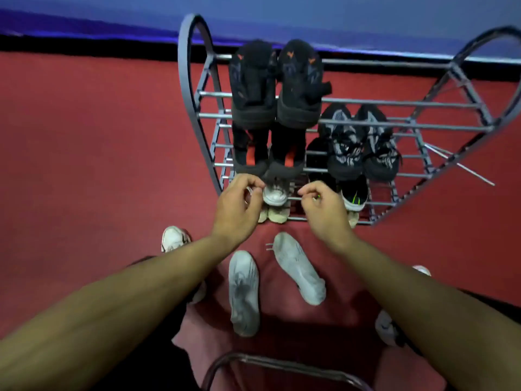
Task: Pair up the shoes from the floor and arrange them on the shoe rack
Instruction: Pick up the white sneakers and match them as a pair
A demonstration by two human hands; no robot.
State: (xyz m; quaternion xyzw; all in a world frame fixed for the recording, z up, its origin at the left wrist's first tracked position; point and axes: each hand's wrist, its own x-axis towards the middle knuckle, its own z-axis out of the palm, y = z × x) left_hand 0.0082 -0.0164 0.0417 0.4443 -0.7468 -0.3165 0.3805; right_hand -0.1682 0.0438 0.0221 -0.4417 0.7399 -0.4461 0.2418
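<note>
A grey metal shoe rack (352,101) stands against the blue wall with several tiers. My left hand (239,206) is at a low shelf, its fingers pinched on a white shoe (249,192) that it mostly hides, beside its white partner (275,194). My right hand (324,208) is curled at the same shelf on the heel of a black shoe, of which only a green fleck shows, next to a black shoe with green marks (353,197). Two grey-white shoes (244,292) (300,269) lie on the red floor below my arms.
Black shoes with orange marks (300,83) fill the top tier, a black-orange pair (251,150) and a black-white patterned pair (363,145) sit lower, and a beige pair (277,214) is at the bottom. More white shoes lie at the left (173,238) and right (386,327). A curved metal frame (282,362) is close beneath me.
</note>
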